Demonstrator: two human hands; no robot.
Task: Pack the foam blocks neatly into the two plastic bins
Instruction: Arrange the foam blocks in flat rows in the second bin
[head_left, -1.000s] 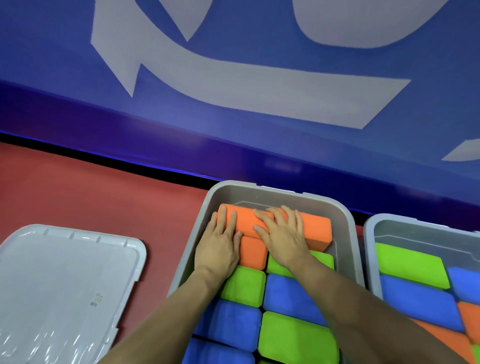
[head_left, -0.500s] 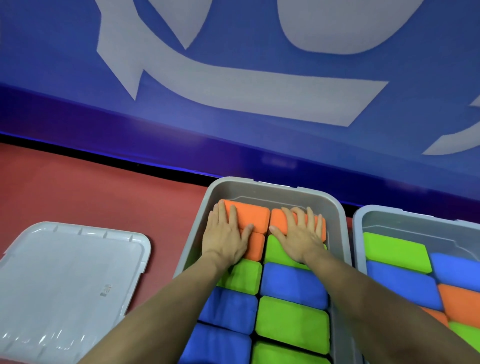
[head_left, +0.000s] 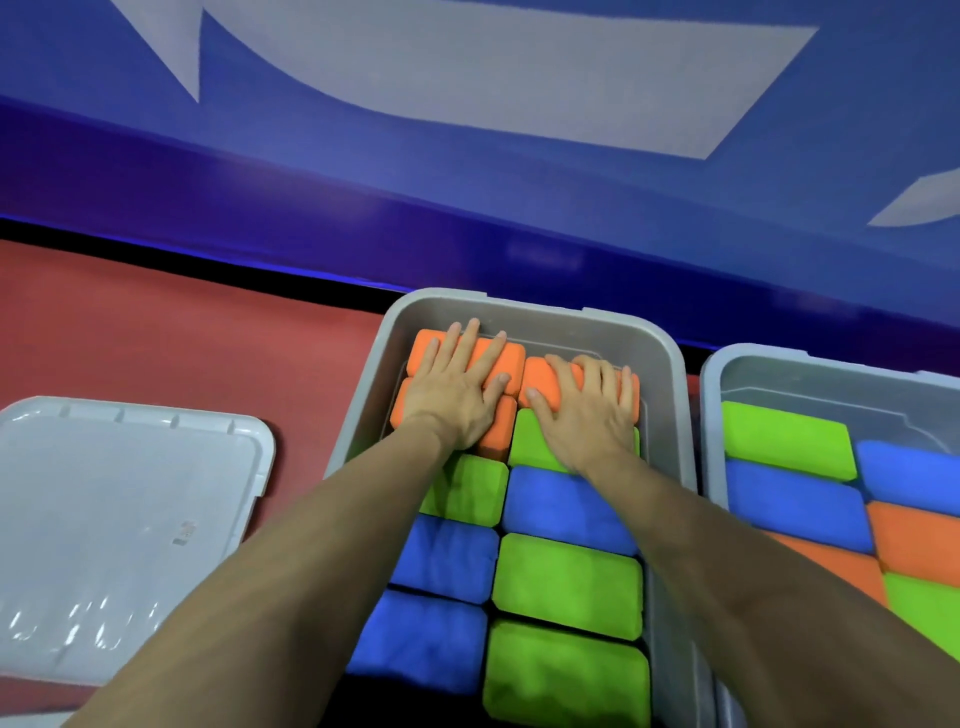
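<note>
Both hands lie flat, fingers straight and spread, gripping nothing. Left hand (head_left: 451, 395) presses the far-left orange foam block (head_left: 441, 347); right hand (head_left: 584, 410) presses the neighbouring orange block (head_left: 540, 375), likely seating them against the far wall of the left grey bin (head_left: 670, 415). Green and blue blocks fill its nearer rows. Right bin (head_left: 714, 395) is partly packed.

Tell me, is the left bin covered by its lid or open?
Open. The left bin has no lid on it; both hands press on orange foam blocks inside. A lid lies flat on the floor beside it.
</note>
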